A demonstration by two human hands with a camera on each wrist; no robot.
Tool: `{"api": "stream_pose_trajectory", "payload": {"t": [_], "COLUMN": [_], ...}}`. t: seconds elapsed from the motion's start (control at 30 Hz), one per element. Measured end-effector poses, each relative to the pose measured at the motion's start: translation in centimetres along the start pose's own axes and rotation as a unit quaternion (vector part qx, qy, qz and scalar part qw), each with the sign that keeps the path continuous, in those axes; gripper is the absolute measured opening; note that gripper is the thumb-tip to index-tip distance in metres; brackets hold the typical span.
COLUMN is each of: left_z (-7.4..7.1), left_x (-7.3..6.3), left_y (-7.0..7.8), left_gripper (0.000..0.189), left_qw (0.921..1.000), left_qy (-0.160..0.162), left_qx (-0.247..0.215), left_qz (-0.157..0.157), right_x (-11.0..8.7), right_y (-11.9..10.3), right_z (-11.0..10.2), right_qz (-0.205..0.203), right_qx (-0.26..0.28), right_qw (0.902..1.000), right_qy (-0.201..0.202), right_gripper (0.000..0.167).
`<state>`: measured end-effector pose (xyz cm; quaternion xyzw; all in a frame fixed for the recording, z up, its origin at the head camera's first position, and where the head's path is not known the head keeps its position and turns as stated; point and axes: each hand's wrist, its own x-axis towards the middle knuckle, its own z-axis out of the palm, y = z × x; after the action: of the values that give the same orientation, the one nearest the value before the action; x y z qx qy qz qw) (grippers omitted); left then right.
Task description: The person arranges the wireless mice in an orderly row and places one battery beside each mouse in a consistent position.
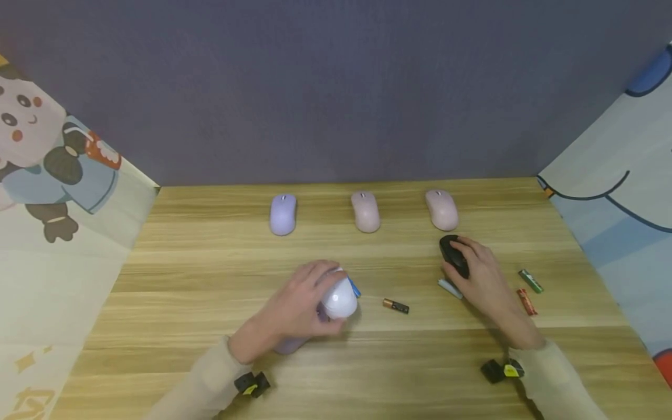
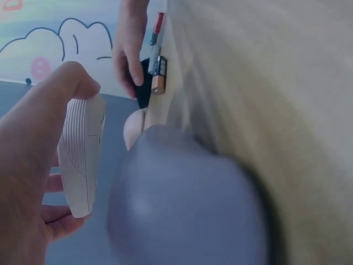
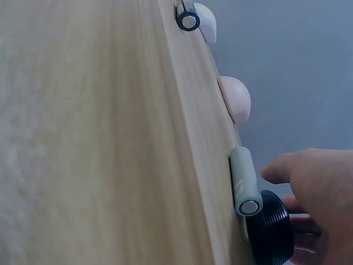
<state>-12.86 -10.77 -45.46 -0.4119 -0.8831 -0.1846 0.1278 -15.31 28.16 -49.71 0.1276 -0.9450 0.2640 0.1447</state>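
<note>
My left hand (image 1: 301,300) holds a white computer mouse (image 1: 339,298) above the table, thumb and fingers at its opposite sides. In the left wrist view the white mouse (image 2: 81,154) shows its ridged side. Partly under that hand lies a purple mouse (image 1: 290,345), large in the left wrist view. A blue stick-like item (image 1: 354,286), mostly hidden, pokes out behind the white mouse. On the right, my right hand (image 1: 485,283) grips a black mouse (image 1: 452,255) with the fingers around it. Close to its thumb lies a grey battery (image 1: 450,288).
Along the back of the wooden table (image 1: 220,256) stand a lilac mouse (image 1: 283,214) and two pink mice, one central (image 1: 366,212) and one further right (image 1: 442,210). A black-and-copper battery (image 1: 396,305) lies mid-table. Right of the right hand lie green (image 1: 531,280) and red (image 1: 527,301) batteries.
</note>
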Motion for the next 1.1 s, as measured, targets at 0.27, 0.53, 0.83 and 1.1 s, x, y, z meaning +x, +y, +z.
{"api": "stream_pose_trajectory", "payload": {"t": [0.27,0.53,0.83,1.1], "left_z": [-0.6,-0.5,0.7,1.3], "left_x": [1.8,4.1,6.4,8.4], "left_y": [-1.3,-2.5,-3.8,-4.0], "left_gripper": [0.077,0.077,0.077,0.075], "left_qw": [0.9984,0.9967,0.9967,0.9931], "left_qy": [0.031,0.005,-0.042,-0.101], "left_qx": [0.003,0.003,-0.012,-0.016], "left_qz": [0.047,0.081,0.068,0.059], "right_x": [0.1,0.2,0.3,0.3], "right_y": [0.0,0.2,0.2,0.3], "right_z": [-0.1,-0.1,0.0,0.1], "right_qz": [-0.002,-0.009,-0.006,-0.006], "right_qx": [-0.003,0.000,-0.005,-0.004], "right_qw": [0.9999,1.0000,1.0000,1.0000], "right_qy": [-0.010,-0.005,-0.005,-0.005], "right_gripper": [0.050,0.050,0.050,0.050]}}
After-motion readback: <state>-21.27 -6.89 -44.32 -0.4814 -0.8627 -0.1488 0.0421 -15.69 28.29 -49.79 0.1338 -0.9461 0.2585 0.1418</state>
